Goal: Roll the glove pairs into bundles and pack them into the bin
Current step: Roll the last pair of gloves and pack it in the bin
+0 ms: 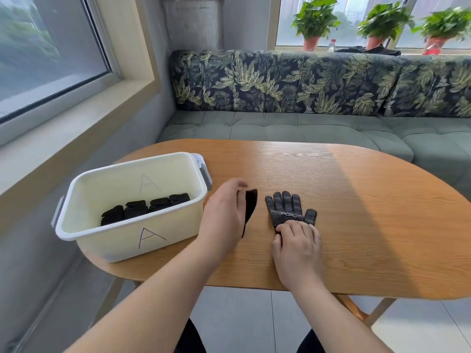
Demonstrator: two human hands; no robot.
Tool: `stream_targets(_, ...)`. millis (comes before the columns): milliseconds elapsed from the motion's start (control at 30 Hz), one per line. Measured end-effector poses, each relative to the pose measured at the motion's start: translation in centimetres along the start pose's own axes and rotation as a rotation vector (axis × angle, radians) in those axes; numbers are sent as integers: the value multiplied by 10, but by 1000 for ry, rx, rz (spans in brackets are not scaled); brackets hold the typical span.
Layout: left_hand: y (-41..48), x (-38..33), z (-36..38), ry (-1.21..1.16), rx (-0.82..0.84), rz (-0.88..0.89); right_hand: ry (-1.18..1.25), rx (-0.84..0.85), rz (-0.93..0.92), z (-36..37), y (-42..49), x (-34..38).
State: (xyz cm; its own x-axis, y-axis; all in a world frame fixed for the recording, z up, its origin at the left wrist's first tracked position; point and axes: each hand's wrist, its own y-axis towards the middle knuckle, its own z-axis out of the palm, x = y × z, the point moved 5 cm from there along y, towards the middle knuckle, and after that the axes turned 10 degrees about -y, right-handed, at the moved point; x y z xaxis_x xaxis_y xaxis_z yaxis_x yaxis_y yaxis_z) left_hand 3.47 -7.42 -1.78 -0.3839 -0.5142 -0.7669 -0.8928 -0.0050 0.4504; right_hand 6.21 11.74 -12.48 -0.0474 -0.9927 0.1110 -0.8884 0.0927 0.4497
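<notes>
**While four bundles sit in the bin, one pair lies unrolled**

Though the bin (114, 240) is far from full, a row of what look like four black bundles (145, 208) lies along its floor, so a good part of the job seems done. As far as I can see from where I stand, only one pair is left outside it, and neither glove of that pair is rolled yet.

Just beyond the right hand (298, 240), the dotted glove (288, 207) lies flat on the table (356, 200), fingers pointing away from the person. This hand rests on the cuff with its fingers close together and bent, tips down on the fabric. Whether they pin the cuff or pinch it, I cannot tell.

Off to that hand's left, the left hand (224, 212) hovers above the table, between the bin and the dotted glove. Its fingers curl round the black glove (251, 202), which hangs on its far side, though motion blurs the fingertips. My guess is the two gloves get stacked next, then rolled and dropped in beside the others.
</notes>
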Motion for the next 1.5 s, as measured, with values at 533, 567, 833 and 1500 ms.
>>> stream_targets(533,66,-44,-13,-536,-60,-284,28,6,28,4,-2,-3)
stream_targets(567,63,-43,-11,-535,-59,-269,30,2,30,4,-2,-3)
stream_targets(833,68,-35,-20,-117,-101,-231,22,2,25,3,-2,-3)
stream_targets(1500,-54,55,69,603,575,128,22,-6,12,-3,-1,0)
